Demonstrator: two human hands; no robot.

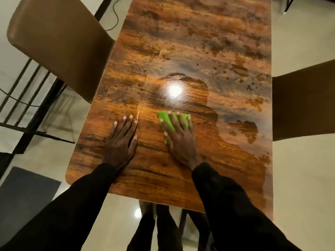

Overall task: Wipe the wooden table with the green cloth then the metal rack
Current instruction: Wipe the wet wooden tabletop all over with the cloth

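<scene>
Near edge: left hand (121,142) rests flat on the counter (154,178), fingers (126,124) straight and close together, bracing. Just right of it, right hand (179,140) presses the green cloth (164,116) flat under spread fingers, about mid-width of the counter. Judgement: keep palm weight even and overlap strokes, working toward the far half, where hazy smears (208,51) and spots show.
</scene>
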